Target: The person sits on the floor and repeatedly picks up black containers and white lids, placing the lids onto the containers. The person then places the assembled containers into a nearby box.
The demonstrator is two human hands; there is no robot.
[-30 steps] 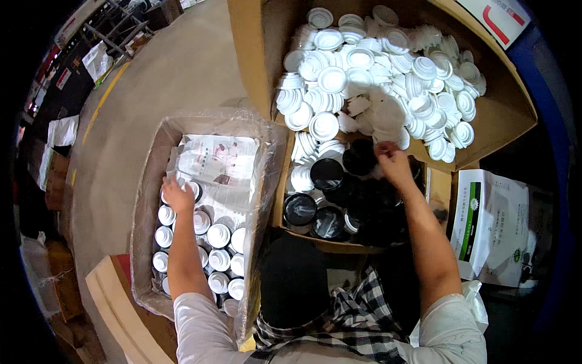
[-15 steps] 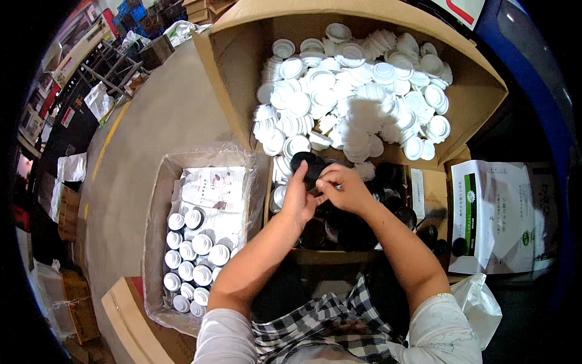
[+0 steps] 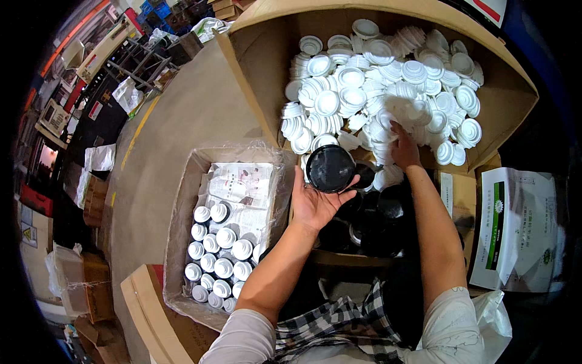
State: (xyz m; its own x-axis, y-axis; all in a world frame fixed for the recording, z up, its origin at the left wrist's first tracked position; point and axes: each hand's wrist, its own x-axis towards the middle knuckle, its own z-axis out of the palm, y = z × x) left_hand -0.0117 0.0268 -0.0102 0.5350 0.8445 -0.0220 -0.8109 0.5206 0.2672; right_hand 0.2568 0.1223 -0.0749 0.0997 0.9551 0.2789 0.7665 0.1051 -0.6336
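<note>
here, on my feed, the left hand (image 3: 317,205) is clamped on a black round piece (image 3: 330,170), which sits just beyond the palm, between thumb and fingers. the right hand (image 3: 405,148) reaches to the white lids (image 3: 327,103), fingertips at the heap's near edge; i cannot tell whether they grip one.

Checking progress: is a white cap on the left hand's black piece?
Not on the visible side: the black piece in the left hand shows bare black; underside hidden.
</note>
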